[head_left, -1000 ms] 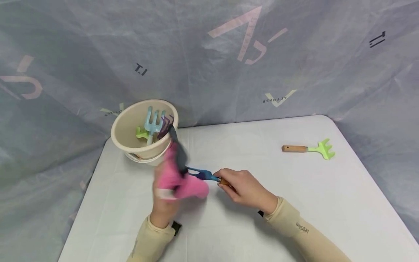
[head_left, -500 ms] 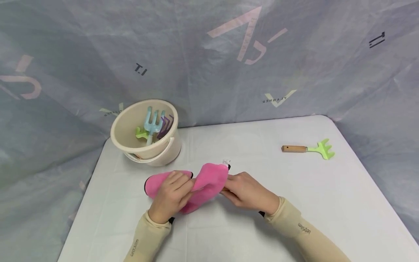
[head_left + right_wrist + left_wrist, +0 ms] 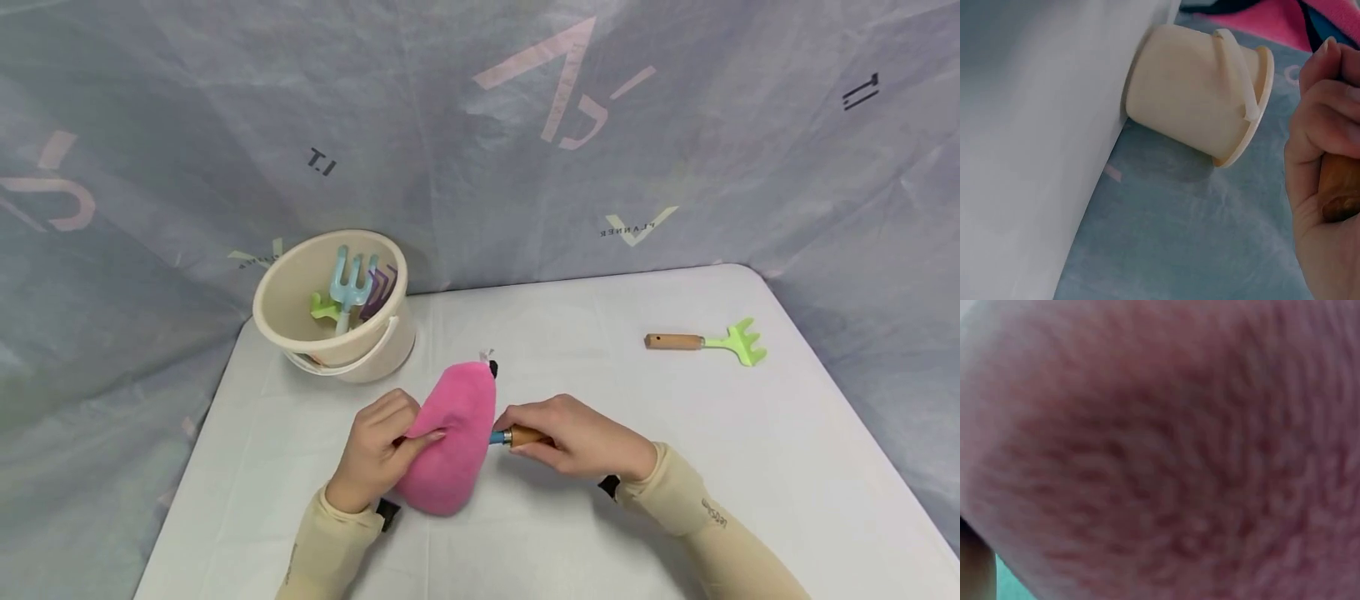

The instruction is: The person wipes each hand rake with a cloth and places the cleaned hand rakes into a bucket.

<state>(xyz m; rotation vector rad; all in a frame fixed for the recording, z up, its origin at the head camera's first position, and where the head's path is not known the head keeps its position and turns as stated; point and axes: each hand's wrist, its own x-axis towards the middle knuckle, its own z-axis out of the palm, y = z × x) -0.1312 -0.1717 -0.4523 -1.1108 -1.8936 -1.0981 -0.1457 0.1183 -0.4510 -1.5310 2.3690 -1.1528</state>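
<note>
While the left hand (image 3: 378,450) pinches the pink cloth (image 3: 457,429), the right hand (image 3: 588,437) has its fingers wrapped round the wooden handle of the blue tool (image 3: 497,437). Half a second ago cloth poked out left of the left hand too; now it's all bunched to its right, hiding most of the tool's head. Bucket (image 3: 393,350) hasn't budged.

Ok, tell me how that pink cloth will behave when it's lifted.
The pink cloth will probably flop rather than hold its shape: it already dents and creases under the thumb in the head view. It is likely light for its size, being apparently just soft fabric. The fuzzy surface filling the left wrist view suggests it won't be very slippery.
</note>
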